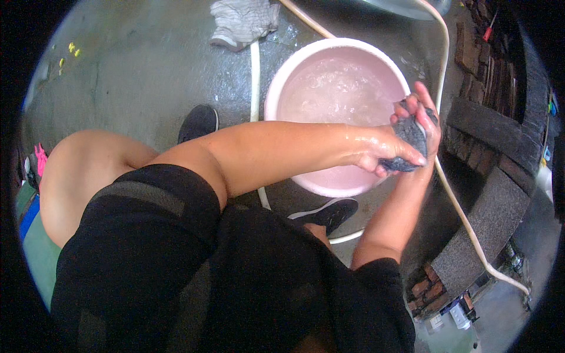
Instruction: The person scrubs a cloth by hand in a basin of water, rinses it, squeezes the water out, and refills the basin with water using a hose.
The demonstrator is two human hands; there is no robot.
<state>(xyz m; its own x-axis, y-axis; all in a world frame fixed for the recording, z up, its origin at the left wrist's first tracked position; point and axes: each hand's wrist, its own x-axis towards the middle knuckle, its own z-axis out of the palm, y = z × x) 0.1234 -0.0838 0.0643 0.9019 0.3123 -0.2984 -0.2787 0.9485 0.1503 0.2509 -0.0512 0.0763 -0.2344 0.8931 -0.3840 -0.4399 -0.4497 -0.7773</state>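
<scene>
A wet, dark grey bunched cloth (408, 139) is pressed between my two hands at the right rim of a pink plastic basin (273, 95). My left hand (375, 152) grips it from the left, the thumb lying across its lower end. Behind and to the right, my right hand (430, 125) wraps the other side with its fingers curled over the top. Cloudy, rippled water (331, 92) lies in the basin. Both hands and my left forearm look wet, and that forearm passes over the basin's near part.
A crumpled light grey cloth (245, 20) lies on the wet concrete floor (132, 79), over a white pipe (255, 84). A cream hose (459, 212) runs along the right, past a stone-topped brick structure (483, 225). My dark shoes (198, 123) stand near the basin.
</scene>
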